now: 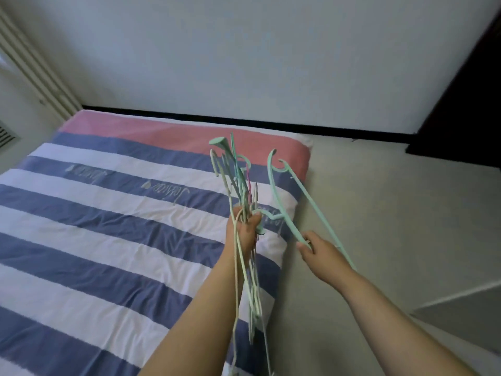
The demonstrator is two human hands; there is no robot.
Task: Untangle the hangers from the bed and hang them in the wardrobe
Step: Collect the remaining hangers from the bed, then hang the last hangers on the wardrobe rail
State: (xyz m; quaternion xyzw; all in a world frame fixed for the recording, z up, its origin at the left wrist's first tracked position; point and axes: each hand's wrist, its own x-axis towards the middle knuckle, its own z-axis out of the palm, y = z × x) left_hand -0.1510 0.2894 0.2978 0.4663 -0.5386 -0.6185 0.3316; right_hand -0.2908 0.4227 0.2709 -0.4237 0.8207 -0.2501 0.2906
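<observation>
Hangers (238, 180) bunched upright in left hand (244, 229), hooks up; right hand (315, 246) apparently pinches one mint hanger (282, 210).

Tangled pale-green hangers (238, 183) held upright above the striped bed (108, 213).

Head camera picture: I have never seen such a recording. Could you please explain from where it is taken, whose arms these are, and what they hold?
There is no machine here. The one picture comes from a camera worn on a person's head, looking forward and down, so both bare arms reach in from below. The left hand grips a bundle of hangers, mostly pale green and cream, held above the bed. The right hand pinches one mint green hanger, which stands a little apart from the bundle, though I cannot tell if it is fully free. Below lies a bed with a striped cover in blue, white and pink. Beside it is a light floor, behind it a white wall.
</observation>
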